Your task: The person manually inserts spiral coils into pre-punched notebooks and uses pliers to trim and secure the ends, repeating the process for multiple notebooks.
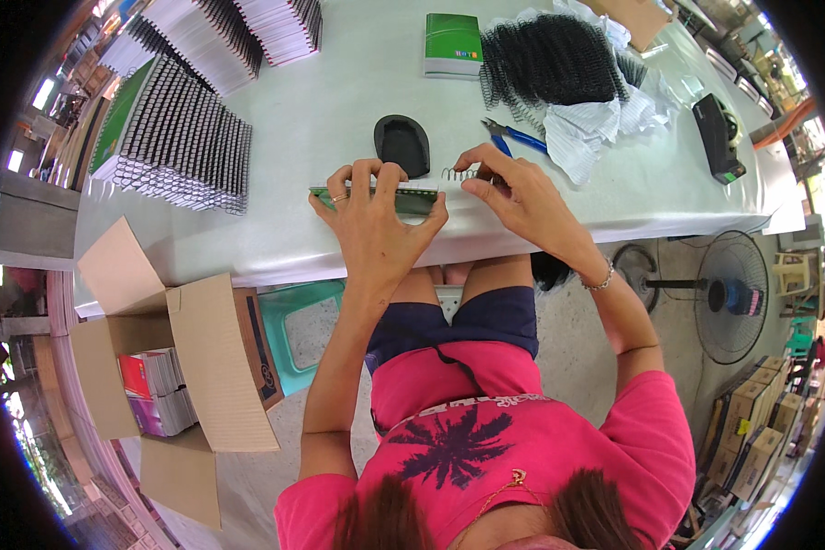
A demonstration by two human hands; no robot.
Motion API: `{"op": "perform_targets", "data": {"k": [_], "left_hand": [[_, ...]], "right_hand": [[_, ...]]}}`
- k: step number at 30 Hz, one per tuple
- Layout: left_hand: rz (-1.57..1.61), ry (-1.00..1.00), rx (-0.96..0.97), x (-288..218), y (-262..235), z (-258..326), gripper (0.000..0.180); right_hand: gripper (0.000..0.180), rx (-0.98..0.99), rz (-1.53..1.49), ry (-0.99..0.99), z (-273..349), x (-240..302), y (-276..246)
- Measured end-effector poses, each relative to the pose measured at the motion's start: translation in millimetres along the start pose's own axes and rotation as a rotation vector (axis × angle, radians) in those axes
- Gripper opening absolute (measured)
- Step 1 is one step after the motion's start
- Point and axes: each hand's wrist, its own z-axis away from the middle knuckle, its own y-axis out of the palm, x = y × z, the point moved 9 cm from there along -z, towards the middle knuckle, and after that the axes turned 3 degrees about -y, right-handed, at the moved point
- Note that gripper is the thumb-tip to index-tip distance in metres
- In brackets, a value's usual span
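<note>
My left hand [376,220] grips a green-covered notebook [419,203] near the table's front edge, its row of punched holes facing up. Its fingers lie over the far side and the thumb presses the near side. Just right of the notebook, my right hand [524,197] pinches a thin dark spiral binding coil [451,172] between thumb and fingers. The coil's free end points left, close to the notebook's right end; whether it enters a hole I cannot tell. Beyond my hands sit a black shallow holder [401,147] and blue-handled pliers [525,137].
Coil-bound notebooks [188,137] stand stacked at left. A heap of black coils [555,60] on paper lies beside green notebooks [451,66] at the back. A tape dispenser [717,137] is at right. Below are an open carton [225,367], teal plastic tub [275,316] and fan [731,298].
</note>
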Motion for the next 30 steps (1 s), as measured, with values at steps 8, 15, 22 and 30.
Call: {"op": "perform_targets", "data": {"k": [8,15,22,30], "left_hand": [[-0.005,-0.009,0.018,1.7,2.0,-1.9,0.036],[-0.035,-0.034,0.076,-1.1,3.4,-4.1,0.038],[0.012,-0.05,0.173,9.0,3.9,-0.4,0.035],[0.386,-0.17,-0.066,31.6,-17.5,4.3,0.044]], "right_hand": [[0.018,-0.092,-0.108,-0.126,-0.7,8.6,9.1],[0.012,-0.13,0.024,-0.236,5.9,13.7,13.2],[0.013,-0.167,0.164,-0.228,-1.4,22.4,13.2],[0.013,-0.132,0.134,-0.161,-11.4,27.0,14.1]]}}
